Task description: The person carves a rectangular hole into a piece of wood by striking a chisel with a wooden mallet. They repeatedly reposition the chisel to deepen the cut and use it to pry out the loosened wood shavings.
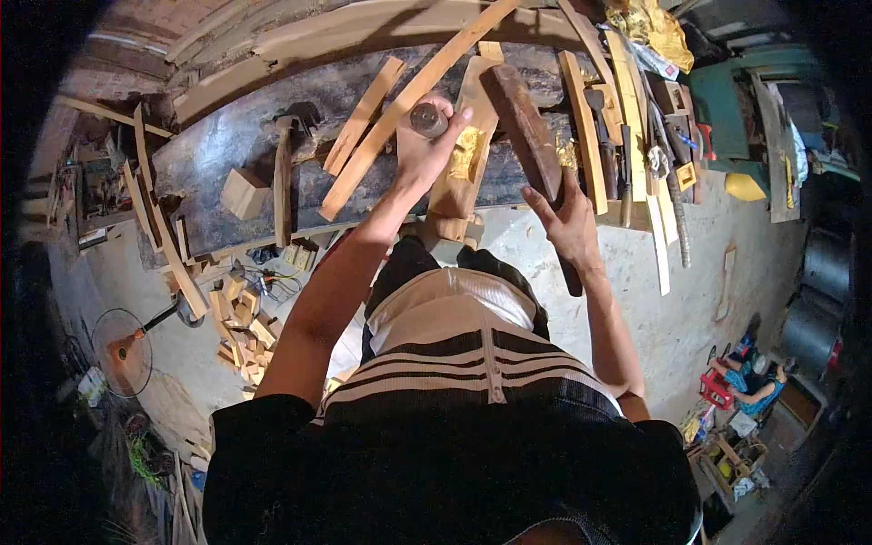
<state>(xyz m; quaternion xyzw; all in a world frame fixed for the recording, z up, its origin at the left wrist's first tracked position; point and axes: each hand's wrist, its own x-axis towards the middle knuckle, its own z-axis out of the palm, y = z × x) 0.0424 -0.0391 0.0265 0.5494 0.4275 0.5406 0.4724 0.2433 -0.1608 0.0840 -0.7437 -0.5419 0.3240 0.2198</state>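
My left hand (425,145) grips a chisel by its round handle end (428,119), held over a pale wooden plank (465,154) that lies on the dark workbench (227,145). A yellowish carved patch (465,153) shows on the plank just right of that hand. My right hand (570,222) holds a long dark wooden mallet (530,136) by its handle, the head resting above the plank's upper end. Both forearms reach forward from my striped shirt.
Long wooden strips (413,95) and battens (584,127) lie across the bench. A small wood block (243,193) and a hammer (283,177) sit at the left. Offcuts (241,322) and a fan (123,352) lie on the floor. Another person (758,386) sits at the lower right.
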